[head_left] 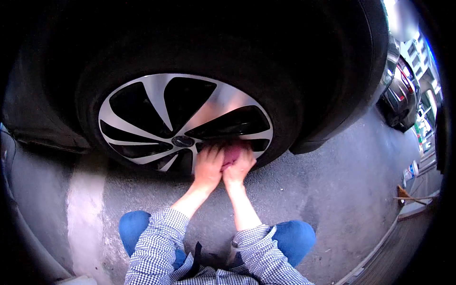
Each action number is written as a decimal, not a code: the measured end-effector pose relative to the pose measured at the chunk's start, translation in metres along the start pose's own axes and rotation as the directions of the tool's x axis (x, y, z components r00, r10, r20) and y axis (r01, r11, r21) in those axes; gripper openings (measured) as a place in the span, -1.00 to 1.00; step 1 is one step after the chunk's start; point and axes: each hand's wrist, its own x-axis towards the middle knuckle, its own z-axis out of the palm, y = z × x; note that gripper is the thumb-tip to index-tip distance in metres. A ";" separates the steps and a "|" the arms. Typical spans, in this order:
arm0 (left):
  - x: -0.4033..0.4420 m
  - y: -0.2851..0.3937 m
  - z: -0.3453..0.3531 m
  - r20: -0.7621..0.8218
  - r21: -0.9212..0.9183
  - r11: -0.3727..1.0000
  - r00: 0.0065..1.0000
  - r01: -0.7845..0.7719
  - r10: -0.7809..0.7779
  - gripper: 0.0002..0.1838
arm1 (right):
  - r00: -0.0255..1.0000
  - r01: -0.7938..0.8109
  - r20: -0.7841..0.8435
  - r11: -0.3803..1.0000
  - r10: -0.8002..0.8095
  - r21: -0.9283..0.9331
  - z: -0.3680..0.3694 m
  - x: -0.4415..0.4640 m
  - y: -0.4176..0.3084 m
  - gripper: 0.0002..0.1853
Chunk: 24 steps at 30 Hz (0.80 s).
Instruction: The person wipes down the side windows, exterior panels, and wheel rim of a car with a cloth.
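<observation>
A silver and black alloy wheel (156, 102) with a round centre cap (183, 141) fills the upper middle, inside a dark tyre (289, 114). At the wheel's lower right, my right hand (240, 166) is closed on a reddish-pink cloth (231, 155) pressed against the spokes. Close beside it on the left, my left hand (209, 164) touches the lower spokes and the cloth's edge. Its fingers are bent and blurred, and whether they grip the cloth is unclear.
The car's dark bodywork (351, 95) arches over the wheel. Grey ground (342, 175) with a pale stripe (85, 204) lies below. At the right are a parked car (401, 95), a white container (411, 170) and a broom-like object (403, 194). My bent knees (294, 240) are below.
</observation>
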 end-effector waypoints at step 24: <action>-0.031 0.018 0.025 0.224 -0.100 0.972 0.947 -0.211 0.229 -0.55 | 0.881 -0.444 0.005 0.824 0.473 0.353 -0.005 -0.080 0.054 -0.48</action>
